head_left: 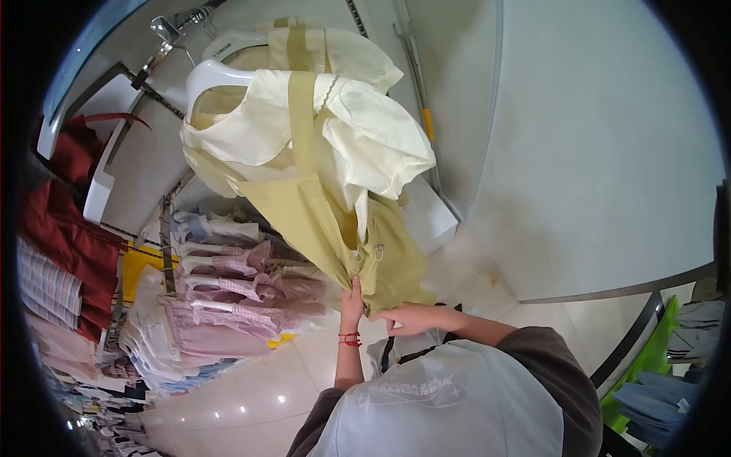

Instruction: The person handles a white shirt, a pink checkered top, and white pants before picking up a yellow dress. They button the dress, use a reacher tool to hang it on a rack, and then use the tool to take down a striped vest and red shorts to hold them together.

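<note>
A khaki pinafore dress hangs over a cream short-sleeved blouse on a white hanger. My left hand, with a red bracelet at the wrist, is closed on the gathered khaki cloth near a small metal buckle. From the right, my right hand reaches across with bent fingers, their tips pinching the lower edge of the same cloth. A black strap hangs just below my right hand, in front of my light shirt.
Behind the dress hangs a similar outfit. Pink checked clothes fill a lower rail at left, beside dark red garments. A grey wall panel stands at right, with folded denim below it.
</note>
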The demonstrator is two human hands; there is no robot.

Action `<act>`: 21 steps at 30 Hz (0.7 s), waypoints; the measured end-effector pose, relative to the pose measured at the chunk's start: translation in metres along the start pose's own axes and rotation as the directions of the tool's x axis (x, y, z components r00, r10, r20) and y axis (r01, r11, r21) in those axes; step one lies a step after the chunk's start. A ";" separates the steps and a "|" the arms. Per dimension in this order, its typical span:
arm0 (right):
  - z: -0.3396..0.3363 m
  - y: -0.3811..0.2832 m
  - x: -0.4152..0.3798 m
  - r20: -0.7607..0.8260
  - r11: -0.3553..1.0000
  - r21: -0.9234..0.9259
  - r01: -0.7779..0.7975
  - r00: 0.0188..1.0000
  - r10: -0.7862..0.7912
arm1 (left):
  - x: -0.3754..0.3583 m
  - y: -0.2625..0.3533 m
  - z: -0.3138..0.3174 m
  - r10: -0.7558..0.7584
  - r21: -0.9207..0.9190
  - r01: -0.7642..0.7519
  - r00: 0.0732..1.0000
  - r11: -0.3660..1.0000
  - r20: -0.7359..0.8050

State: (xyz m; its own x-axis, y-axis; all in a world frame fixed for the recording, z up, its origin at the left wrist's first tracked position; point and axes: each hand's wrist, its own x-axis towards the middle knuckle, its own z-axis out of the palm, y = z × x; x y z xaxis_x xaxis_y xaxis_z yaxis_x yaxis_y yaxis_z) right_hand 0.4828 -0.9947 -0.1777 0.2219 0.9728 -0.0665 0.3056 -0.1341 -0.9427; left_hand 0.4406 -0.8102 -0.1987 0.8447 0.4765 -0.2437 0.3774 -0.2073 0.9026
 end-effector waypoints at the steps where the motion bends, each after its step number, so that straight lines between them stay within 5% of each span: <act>1: 0.002 0.006 -0.001 0.064 0.995 -0.075 0.064 0.996 -0.059 | -0.009 0.018 -0.003 -0.032 0.109 0.037 0.998 0.993 -0.048; 4: -0.017 0.017 0.002 -0.097 0.998 -0.044 -0.041 0.995 0.037 | -0.018 0.017 -0.020 0.058 0.209 -0.001 0.963 0.978 -0.264; 7: -0.038 0.031 0.008 -0.412 0.980 0.181 0.082 0.911 -0.001 | -0.013 -0.015 -0.053 0.253 0.216 -0.165 0.829 0.963 -0.498; 10: -0.062 0.034 0.016 -0.506 0.979 0.198 0.047 0.860 0.061 | -0.025 -0.008 -0.080 0.223 0.249 -0.077 0.738 0.966 -0.638; 13: -0.075 0.040 0.030 -0.586 0.968 0.235 0.086 0.807 0.070 | -0.024 -0.019 -0.107 0.357 0.368 -0.115 0.615 0.923 -0.703; 17: -0.089 0.046 0.051 -0.706 0.973 0.209 0.096 0.704 0.082 | -0.030 -0.007 -0.119 0.183 0.236 0.011 0.594 0.972 -0.783; 21: -0.123 0.035 0.076 -0.803 0.971 0.216 0.100 0.584 0.118 | -0.039 0.019 -0.116 0.129 0.120 -0.055 0.596 0.991 -0.792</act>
State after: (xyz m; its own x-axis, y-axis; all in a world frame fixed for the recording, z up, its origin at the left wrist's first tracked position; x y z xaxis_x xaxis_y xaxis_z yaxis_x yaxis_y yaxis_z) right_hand 0.6244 -0.9482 -0.1757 0.9093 0.4007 0.1121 0.1191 0.0073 -0.9929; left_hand 0.3710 -0.7334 -0.1308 0.2515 0.9343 0.2526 0.3729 -0.3344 0.8655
